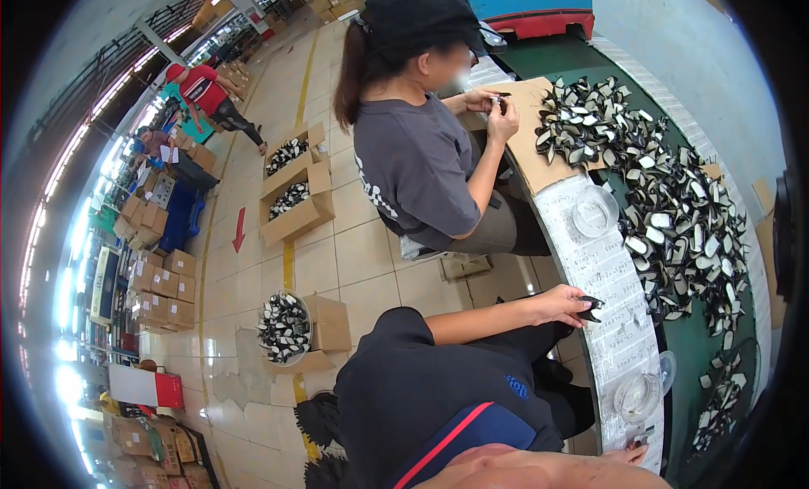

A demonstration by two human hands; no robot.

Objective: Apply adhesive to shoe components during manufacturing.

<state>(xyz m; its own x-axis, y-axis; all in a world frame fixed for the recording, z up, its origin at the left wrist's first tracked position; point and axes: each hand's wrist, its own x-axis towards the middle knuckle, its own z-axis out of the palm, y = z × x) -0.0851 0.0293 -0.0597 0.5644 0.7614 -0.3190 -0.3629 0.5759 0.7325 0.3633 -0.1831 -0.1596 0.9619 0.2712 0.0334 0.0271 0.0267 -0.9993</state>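
Observation:
My left hand (559, 306) is closed on a small black part (592, 308), pinched at the fingertips above the edge of the paper-covered ledge (602, 274). My right hand (634, 454) is partly cut off by my forearm, low in the picture at the same ledge. Its fingers are drawn together near a small dark piece; what they grip is too small to tell. Close by stands a round clear plastic tub (638, 396), with a clear lid (667, 373) beside it. A large heap of black-and-white parts (674, 211) lies on the green belt (687, 354) beyond the ledge.
A co-worker (421, 152) sits to my left, both hands on a small part over a cardboard sheet (527, 122). Another clear tub (595, 211) is on the ledge. Behind are a basket of parts (284, 327), open cartons (299, 211), stacked boxes (160, 291) and a standing person (211, 97).

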